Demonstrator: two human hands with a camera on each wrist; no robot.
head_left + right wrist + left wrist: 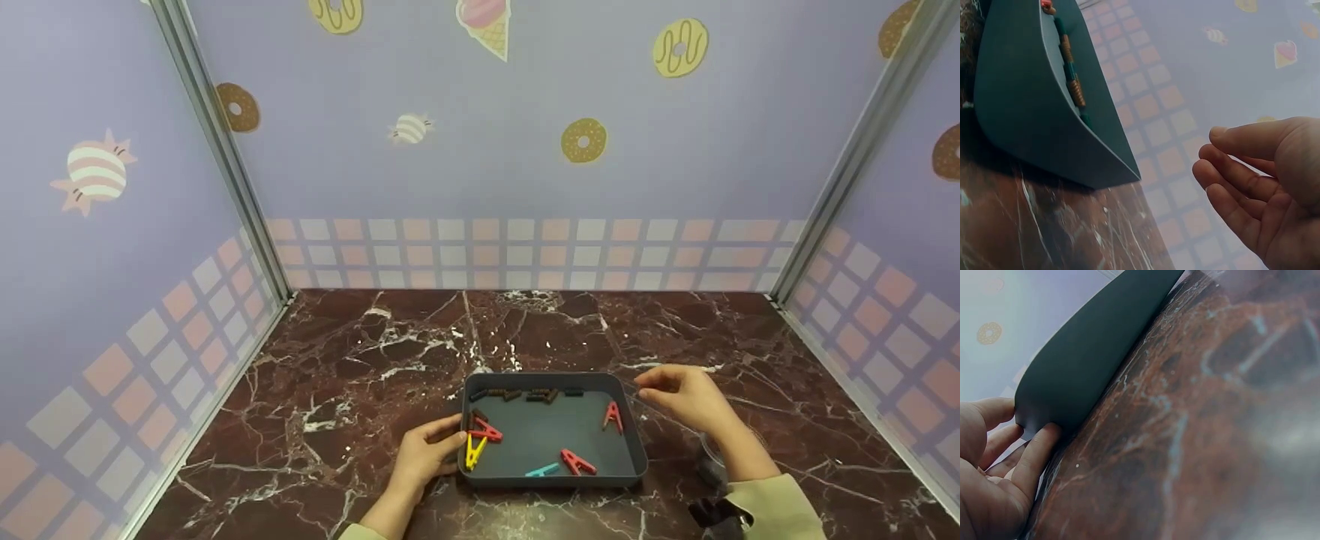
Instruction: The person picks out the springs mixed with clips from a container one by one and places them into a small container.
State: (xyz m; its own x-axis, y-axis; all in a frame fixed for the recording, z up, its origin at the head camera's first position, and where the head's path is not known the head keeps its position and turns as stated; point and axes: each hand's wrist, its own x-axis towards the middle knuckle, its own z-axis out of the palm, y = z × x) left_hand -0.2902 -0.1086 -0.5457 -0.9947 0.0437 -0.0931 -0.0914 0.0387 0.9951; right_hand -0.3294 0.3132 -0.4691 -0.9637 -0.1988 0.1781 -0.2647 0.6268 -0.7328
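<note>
My left hand [424, 456] holds the left side of a dark grey rectangular tray [555, 481], thumb and fingers on its wall near the corner. In the left wrist view the fingertips meet the tray's outer wall [1095, 343]. My right hand [686, 394] hovers just right of the tray's back right corner, fingers loosely bent with nothing between them. Inside the tray are red clothespins [577, 462], a yellow clothespin [475, 451] and a light blue clothespin [543, 470]. Several small ribbed cylinders [538, 395], dark green and brown, lie mostly along the back wall.
A clear rounded object [711, 459] stands by my right forearm, partly hidden behind it. The tray sits on a dark red marbled tabletop [360, 390]. Patterned panels [517, 180] enclose the table at the back and both sides, with metal posts [232, 157] at the corners.
</note>
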